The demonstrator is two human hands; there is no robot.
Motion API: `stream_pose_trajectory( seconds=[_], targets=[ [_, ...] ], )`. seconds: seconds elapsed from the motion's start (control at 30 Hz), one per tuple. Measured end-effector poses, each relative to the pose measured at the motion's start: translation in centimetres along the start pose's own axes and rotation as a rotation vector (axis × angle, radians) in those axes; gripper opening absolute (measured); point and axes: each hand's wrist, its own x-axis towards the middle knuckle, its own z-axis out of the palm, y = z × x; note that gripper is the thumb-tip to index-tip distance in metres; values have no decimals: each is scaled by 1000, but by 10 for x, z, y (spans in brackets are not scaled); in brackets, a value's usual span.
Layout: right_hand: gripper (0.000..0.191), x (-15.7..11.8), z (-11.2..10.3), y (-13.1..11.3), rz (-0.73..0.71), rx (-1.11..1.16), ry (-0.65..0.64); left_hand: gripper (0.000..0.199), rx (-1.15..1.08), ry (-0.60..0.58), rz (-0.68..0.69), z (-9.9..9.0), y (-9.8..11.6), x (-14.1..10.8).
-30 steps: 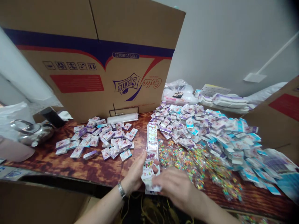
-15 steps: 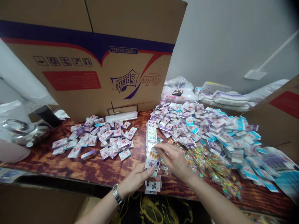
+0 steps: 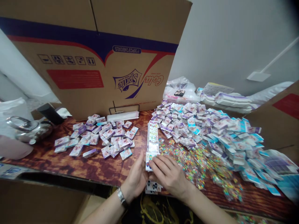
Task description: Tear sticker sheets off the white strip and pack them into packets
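Note:
A small folded sheet of printed stickers (image 3: pixel 149 158) is held between my two hands near the table's front edge. My left hand (image 3: pixel 137 175) closes on its left side, thumb pointing up and fingers partly hidden beneath. From the right, my right hand (image 3: pixel 168 174) lays its curled fingers over the sheet's lower right part. Just beyond stands a neat stack of long sticker strips (image 3: pixel 153 137) on the table. More sticker strips with dark oval prints (image 3: pixel 153 186) show under my hands at the edge.
Small purple-white boxes (image 3: pixel 109 133) lie scattered left, with a large heap of similar boxes (image 3: pixel 201 124) right. Bagged colourful candies (image 3: pixel 198 161) lie before the heap. A big carton (image 3: pixel 77 102) backs the table (image 3: pixel 130 161); a metal kettle (image 3: pixel 34 130) stands far left.
My right hand has come down and left onto the sticker sheet, which is now folded shorter. My left hand has turned more upright against its side. The view has shifted slightly.

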Motion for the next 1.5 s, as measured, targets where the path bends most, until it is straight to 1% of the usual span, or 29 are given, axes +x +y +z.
stream_pose_trajectory(
  seconds=[0.07, 0.13, 0.2, 0.23, 0.3, 0.37, 0.43, 0.5, 0.57, 0.63, 0.7, 0.77, 0.9, 0.97, 1.07, 1.13, 1.23, 1.33, 1.4, 1.43, 1.5],
  targets=[
    [28, -2, 0, 1, -22, 10, 12, 30, 35, 19, 63, 0, 1, 0],
    [29, -3, 0, 1, -52, 31, 51, 21, 73, 32, 131, -2, 1, 0],
    [27, -4, 1, 0, -55, 61, 76, 19, 116, 2, 158, -5, 1, 1],
    [25, -4, 1, -1, -24, 84, 73, 21, 143, -16, 151, -7, 2, 2],
    [22, -4, 2, -3, 92, 175, 36, 27, 205, -30, 119, -10, 5, 1],
    [19, -2, 0, -2, 229, 329, -31, 30, 276, -48, 91, -12, 7, 0],
    [16, 1, -4, 2, 345, 508, -99, 29, 327, -98, 95, -13, 10, -3],
    [14, 4, -8, 7, 439, 634, -139, 32, 386, -172, 108, -13, 11, -6],
    [13, 6, -9, 13, 527, 681, -162, 34, 511, -242, 110, -14, 10, -7],
    [18, 4, -5, 17, 606, 701, -190, 34, 683, -272, 136, -18, 9, -8],
    [22, 1, 1, 19, 656, 738, -219, 32, 811, -259, 195, -23, 7, -7],
    [17, -2, 7, 18, 673, 775, -217, 31, 860, -250, 245, -26, 6, -5],
    [15, -7, 9, 10, 687, 732, -133, 28, 802, -230, 252, -26, 3, 0],
    [16, -7, 7, 6, 670, 699, -94, 28, 745, -185, 267, -25, -1, 4],
    [19, -6, 8, 2, 634, 704, -73, 27, 712, -101, 336, -26, -7, 10],
    [21, -5, 11, 3, 627, 702, -61, 25, 765, -34, 398, -30, -9, 14],
    [23, -1, 19, 5, 638, 699, -28, 22, 905, 48, 514, -36, -9, 20],
    [26, 4, 30, 4, 695, 683, 49, 20, 972, 92, 609, -36, -11, 25],
    [32, 7, 38, 3, 738, 670, 115, 20, 925, 88, 614, -33, -14, 28],
    [35, 8, 42, 3, 746, 671, 131, 20, 880, 77, 591, -30, -16, 30],
    [39, 11, 47, 7, 725, 686, 108, 23, 785, 60, 512, -26, -17, 31]
  ],
)
